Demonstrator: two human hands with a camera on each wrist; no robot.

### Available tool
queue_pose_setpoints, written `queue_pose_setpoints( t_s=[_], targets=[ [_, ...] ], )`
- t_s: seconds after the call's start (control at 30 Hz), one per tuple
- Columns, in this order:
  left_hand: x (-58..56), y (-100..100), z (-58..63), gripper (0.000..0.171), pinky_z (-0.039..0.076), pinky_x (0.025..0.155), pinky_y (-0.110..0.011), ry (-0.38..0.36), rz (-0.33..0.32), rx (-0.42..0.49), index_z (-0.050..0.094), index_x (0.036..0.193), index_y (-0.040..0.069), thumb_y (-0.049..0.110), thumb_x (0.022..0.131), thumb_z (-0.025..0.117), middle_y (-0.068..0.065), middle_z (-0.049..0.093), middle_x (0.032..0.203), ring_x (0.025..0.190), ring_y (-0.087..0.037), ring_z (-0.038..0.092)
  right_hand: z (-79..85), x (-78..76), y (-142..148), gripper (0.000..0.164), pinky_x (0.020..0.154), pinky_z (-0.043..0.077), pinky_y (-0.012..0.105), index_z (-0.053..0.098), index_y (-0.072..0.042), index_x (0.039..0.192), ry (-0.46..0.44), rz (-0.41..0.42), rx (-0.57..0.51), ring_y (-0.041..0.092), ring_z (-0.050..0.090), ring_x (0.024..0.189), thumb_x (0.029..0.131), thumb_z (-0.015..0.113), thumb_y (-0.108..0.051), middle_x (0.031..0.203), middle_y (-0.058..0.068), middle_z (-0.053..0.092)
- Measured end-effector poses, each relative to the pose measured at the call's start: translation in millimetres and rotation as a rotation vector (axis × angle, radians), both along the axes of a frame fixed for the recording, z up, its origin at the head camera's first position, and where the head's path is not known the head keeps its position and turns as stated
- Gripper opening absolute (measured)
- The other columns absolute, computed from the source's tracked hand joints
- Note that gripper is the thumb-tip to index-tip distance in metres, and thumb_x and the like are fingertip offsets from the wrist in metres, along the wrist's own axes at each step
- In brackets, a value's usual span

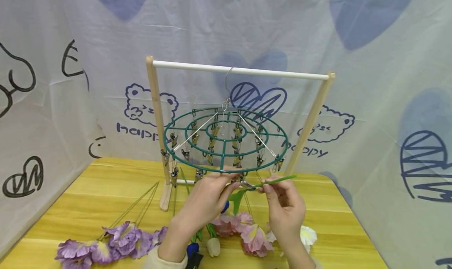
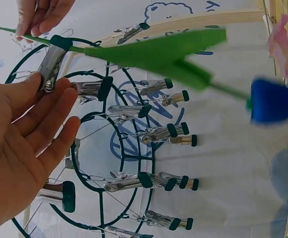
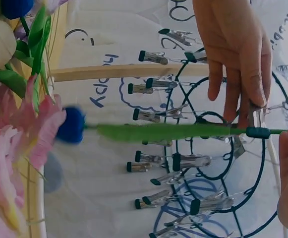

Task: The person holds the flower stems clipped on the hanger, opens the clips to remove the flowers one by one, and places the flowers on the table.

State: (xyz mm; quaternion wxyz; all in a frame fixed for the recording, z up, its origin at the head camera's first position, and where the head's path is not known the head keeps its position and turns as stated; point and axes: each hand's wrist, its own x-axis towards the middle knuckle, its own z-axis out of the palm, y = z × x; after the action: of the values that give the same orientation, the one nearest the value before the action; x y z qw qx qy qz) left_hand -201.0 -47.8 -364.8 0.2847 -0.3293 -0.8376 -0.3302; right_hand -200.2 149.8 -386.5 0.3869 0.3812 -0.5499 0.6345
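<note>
A round green clip hanger (image 1: 223, 159) hangs from a white rod, metal clips dangling from its rings. At its near edge my left hand (image 1: 208, 198) pinches one metal clip (image 2: 53, 64) between thumb and fingers. The clip's green-tipped end lies across the stem of a blue artificial tulip (image 2: 275, 101); whether it grips the stem I cannot tell. My right hand (image 1: 287, 202) pinches that green stem (image 1: 279, 180) close to the clip, on the side away from the flower. The tulip's head points downward, with its green leaf (image 3: 163, 131) below the clip.
A wooden frame (image 1: 310, 123) carries the white rod (image 1: 194, 66). On the wood-patterned table (image 1: 328, 214) lie purple flowers (image 1: 123, 239) at left, pink flowers (image 1: 256, 237) below my hands, a white tulip (image 1: 213, 247) and a white flower (image 1: 308, 237). A printed cloth (image 1: 388, 104) hangs behind.
</note>
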Motion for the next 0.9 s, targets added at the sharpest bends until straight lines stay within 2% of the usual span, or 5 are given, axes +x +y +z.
queue_pose_setpoints(
  t_s=[0.1, 0.27, 0.5, 0.77, 0.9],
  targets=[
    [0.5, 0, 1.2, 0.022, 0.044, 0.059, -0.024, 0.021, -0.01, 0.035, 0.073, 0.122, 0.009, 0.017, 0.102, 0.067, -0.001, 0.076, 0.102, 0.068, -0.01, 0.054, -0.2, -0.7, 1, 0.011, 0.079, 0.061, 0.027, 0.054, 0.026, 0.105, -0.054, 0.046, -0.032, 0.016, 0.072, 0.088, 0.094, 0.054, 0.024, 0.107, 0.013, 0.071],
    [3.3, 1, 3.0, 0.018, 0.049, 0.061, -0.024, 0.009, -0.048, 0.09, 0.074, 0.114, 0.011, 0.022, 0.101, 0.07, 0.001, 0.075, 0.109, 0.068, -0.008, 0.057, 2.0, -0.2, 5, 0.011, 0.079, 0.061, 0.027, 0.056, 0.019, 0.109, -0.181, 0.124, -0.086, 0.015, 0.071, 0.087, 0.101, 0.049, 0.018, 0.105, 0.014, 0.071],
    [8.3, 2, 1.9, 0.028, 0.057, 0.08, -0.032, -0.084, -0.055, 0.077, 0.075, 0.12, 0.014, 0.035, 0.104, 0.066, 0.005, 0.076, 0.105, 0.092, -0.01, 0.07, 5.5, 1.6, 8, 0.014, 0.072, 0.06, 0.023, 0.062, 0.007, 0.111, -0.39, 0.229, -0.146, 0.013, 0.067, 0.08, 0.105, 0.049, 0.009, 0.101, 0.012, 0.07],
    [6.7, 1, -0.1, 0.021, 0.051, 0.064, -0.019, -0.093, -0.091, 0.021, 0.073, 0.099, 0.018, 0.037, 0.104, 0.065, 0.013, 0.064, 0.085, 0.072, -0.001, 0.059, 5.1, 1.1, 13, 0.019, 0.072, 0.058, 0.022, 0.063, 0.004, 0.113, -0.425, 0.362, -0.091, 0.011, 0.066, 0.078, 0.106, 0.045, 0.008, 0.101, 0.009, 0.07],
    [6.3, 2, -0.3, 0.022, 0.046, 0.056, -0.018, -0.063, -0.098, 0.026, 0.068, 0.09, 0.02, 0.036, 0.104, 0.065, 0.014, 0.057, 0.077, 0.063, 0.002, 0.05, 3.8, 1.7, 12, 0.019, 0.07, 0.058, 0.022, 0.065, 0.001, 0.111, -0.461, 0.349, -0.084, 0.01, 0.067, 0.076, 0.107, 0.047, 0.005, 0.099, 0.007, 0.071]
  ],
)
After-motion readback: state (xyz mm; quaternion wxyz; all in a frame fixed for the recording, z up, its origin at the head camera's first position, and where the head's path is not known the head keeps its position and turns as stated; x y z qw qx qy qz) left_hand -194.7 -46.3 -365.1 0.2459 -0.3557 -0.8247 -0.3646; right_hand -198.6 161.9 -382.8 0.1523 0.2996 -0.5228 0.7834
